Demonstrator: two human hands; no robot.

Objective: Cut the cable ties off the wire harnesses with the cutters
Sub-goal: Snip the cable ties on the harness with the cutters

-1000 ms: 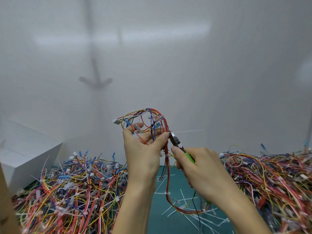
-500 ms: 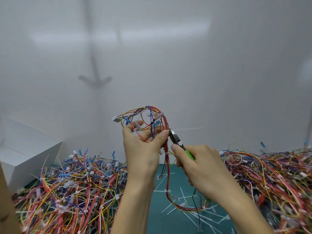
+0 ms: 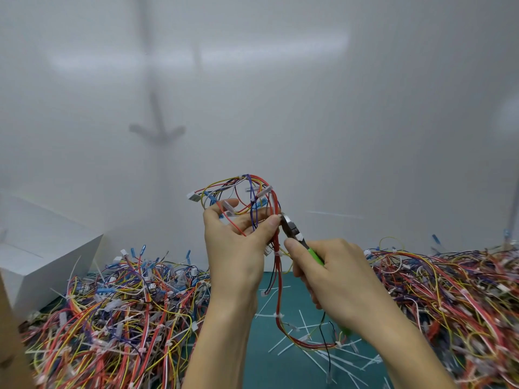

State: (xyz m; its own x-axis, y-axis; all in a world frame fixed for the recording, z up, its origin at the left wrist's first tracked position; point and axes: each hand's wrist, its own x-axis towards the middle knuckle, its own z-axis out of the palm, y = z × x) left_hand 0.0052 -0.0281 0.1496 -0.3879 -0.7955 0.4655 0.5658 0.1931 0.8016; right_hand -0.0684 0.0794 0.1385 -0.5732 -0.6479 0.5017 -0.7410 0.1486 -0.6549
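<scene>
My left hand (image 3: 236,248) holds up a wire harness (image 3: 247,192) of red, yellow, blue and purple wires with white connectors, pinched between thumb and fingers. Its red strands hang down to the green mat (image 3: 269,360), with white cable ties (image 3: 276,253) still around them. My right hand (image 3: 334,279) grips green-handled cutters (image 3: 293,231). Their dark jaws touch the red wires right beside my left thumb tip.
A heap of tied harnesses (image 3: 112,318) covers the left of the mat and a second heap (image 3: 455,299) covers the right. Cut white ties (image 3: 317,341) litter the mat between them. A white box (image 3: 42,248) stands at far left. A white wall rises behind.
Both hands and the harness have risen slightly, and the cutter jaws have closed in on the red wires by my left thumb.
</scene>
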